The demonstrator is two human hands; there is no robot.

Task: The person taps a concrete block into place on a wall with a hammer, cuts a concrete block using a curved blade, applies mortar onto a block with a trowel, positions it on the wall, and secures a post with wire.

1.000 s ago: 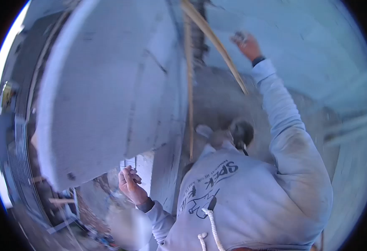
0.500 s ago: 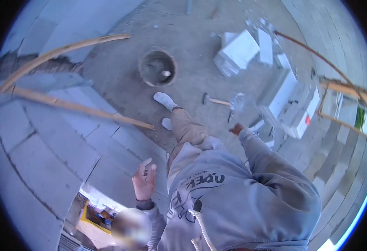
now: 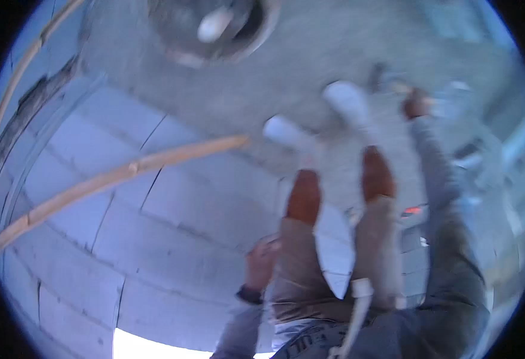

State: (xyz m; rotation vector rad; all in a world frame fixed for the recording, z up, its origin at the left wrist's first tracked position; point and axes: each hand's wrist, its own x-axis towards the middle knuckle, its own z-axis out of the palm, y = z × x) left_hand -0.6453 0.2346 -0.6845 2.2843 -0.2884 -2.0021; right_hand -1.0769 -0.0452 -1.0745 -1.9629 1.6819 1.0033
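A hammer [image 3: 380, 76] lies on the concrete floor, its wooden handle pointing right. My right hand [image 3: 417, 103] is down over that handle, which shows on both sides of it. Motion blur hides whether the fingers are closed round the wood or only above it. Beside my left knee hangs my left hand [image 3: 261, 263], fingers loosely bent and blurred, with nothing visible in it. A round mortar tub [image 3: 268, 24] stands on the floor ahead of my feet, with a white object [image 3: 214, 25] in it.
On the left is a wall of pale blocks [image 3: 196, 191]. A wooden strip [image 3: 134, 167] slants across it, its end reaching toward my feet; another strip [image 3: 38, 45] rises at the far left. Blurred pale blocks [image 3: 523, 140] and a crumpled clear item [image 3: 454, 99] are on the right.
I have bent down and the view has dropped closer to the floor. My right hand has reached forward to the hammer's handle. My left hand has come in beside my knee.
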